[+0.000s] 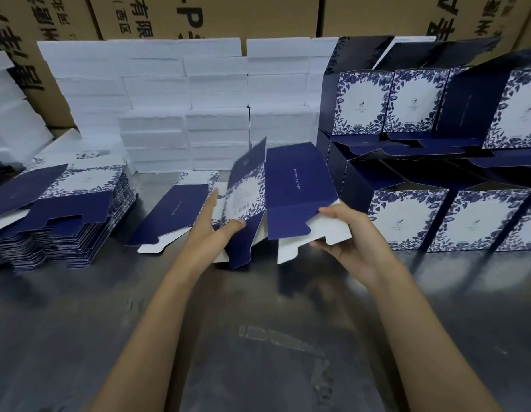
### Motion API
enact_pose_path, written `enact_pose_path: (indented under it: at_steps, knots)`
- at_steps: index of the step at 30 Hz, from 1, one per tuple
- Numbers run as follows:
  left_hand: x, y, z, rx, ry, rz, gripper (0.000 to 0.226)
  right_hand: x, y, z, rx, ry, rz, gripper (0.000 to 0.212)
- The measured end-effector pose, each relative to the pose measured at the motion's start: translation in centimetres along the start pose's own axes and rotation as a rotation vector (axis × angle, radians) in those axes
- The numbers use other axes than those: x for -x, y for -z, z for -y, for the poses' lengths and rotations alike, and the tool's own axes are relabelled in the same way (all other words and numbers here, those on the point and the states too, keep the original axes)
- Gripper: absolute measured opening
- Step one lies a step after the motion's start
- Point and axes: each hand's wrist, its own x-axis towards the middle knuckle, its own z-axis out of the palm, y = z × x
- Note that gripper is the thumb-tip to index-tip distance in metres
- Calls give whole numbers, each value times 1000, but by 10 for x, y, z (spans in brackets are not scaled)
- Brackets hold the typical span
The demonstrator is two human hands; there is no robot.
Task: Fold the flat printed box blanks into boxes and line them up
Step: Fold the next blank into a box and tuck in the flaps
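Your left hand (212,226) pinches the navy floral-printed cardboard box blank (276,200). Your right hand (344,233) grips its white flap (332,230). Held clear of the grey counter (258,337), apparently so panels can swing open.

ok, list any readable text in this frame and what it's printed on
"-P": brown carton behind the white foam blocks.
"有限": same carton, vertical print.
Other carton print: cut off or blurred, unreadable.
White line and barcode label on the box blank held by left hand and right hand: too small.
Logos on folded boxes: too small.

Dim, bluish light — soft motion blur, edges warped
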Motion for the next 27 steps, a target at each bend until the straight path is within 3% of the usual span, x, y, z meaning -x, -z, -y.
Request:
enact_pose_path:
  at_steps: [3,5,7,11,15,21,27]
  knots:
    - [10,-1,-4,6,-12,278,79,1,-1,0,-26,16,-52,14]
    - [12,-8,-4,-3,-82,326,83,0,-4,-1,20,11,-40,32]
    - [15,-14,-8,31,-139,308,83,-2,-6,-1,71,20,-27,44]
    - [18,-17,-17,48,-184,214,68,-4,-5,-2,57,43,78,40]
    - [20,-20,-25,103,-191,111,56,-9,-1,-10,271,54,172,58]
    - [22,-24,-27,90,-223,9,46,-14,-9,-25,494,182,-54,64]
    - [23,-29,-29,151,-221,-20,34,-17,-19,-36,697,305,-271,54]
